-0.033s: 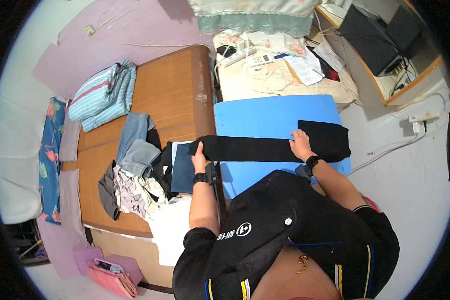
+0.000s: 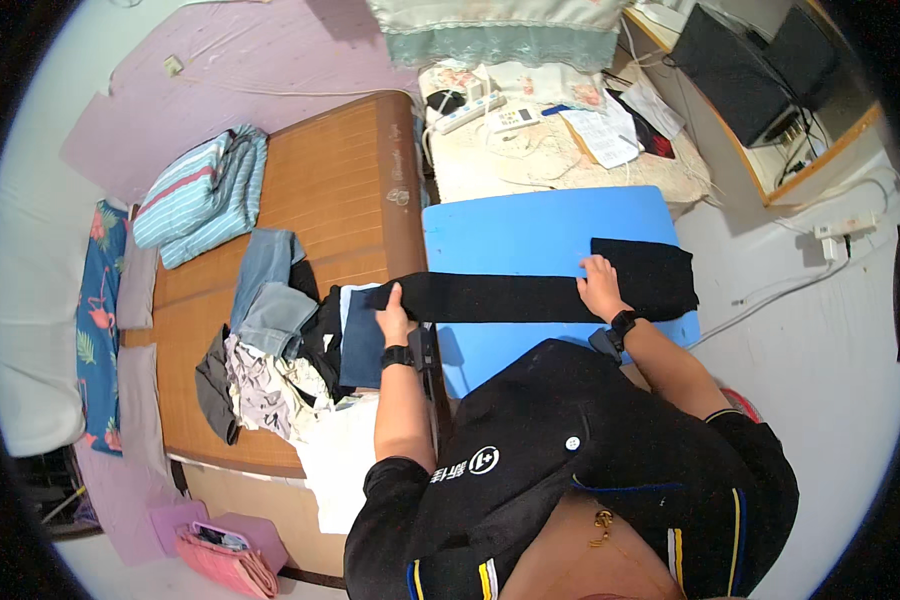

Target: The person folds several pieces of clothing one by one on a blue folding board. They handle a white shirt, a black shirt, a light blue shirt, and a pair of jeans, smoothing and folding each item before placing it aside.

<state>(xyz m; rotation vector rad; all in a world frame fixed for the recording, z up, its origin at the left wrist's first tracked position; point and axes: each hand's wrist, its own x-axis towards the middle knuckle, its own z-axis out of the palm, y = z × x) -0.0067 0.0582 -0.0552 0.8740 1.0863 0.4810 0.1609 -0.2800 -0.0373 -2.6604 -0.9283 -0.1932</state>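
Black trousers [image 2: 510,297], folded lengthwise, stretch across a blue board [image 2: 530,230]. Their wider end lies toward the board's right side, and the narrow leg runs left past the board's edge. My left hand [image 2: 394,318] is closed on the leg's end, thumb on top and fingers mostly hidden beneath the cloth. Resting on the trousers where the leg meets the wider part is my right hand [image 2: 601,290], its fingers extended over the fabric. Below the left end of the leg, dark blue folded cloth [image 2: 360,350] lies on the brown bed mat [image 2: 335,180].
Left of my left hand is a clothes pile with jeans [image 2: 275,310], patterned cloth [image 2: 260,372] and a white garment [image 2: 340,460]. A striped quilt [image 2: 205,195] sits farther back. Beyond the board, a covered table [image 2: 470,170] holds papers, cables and a power strip [image 2: 470,112].
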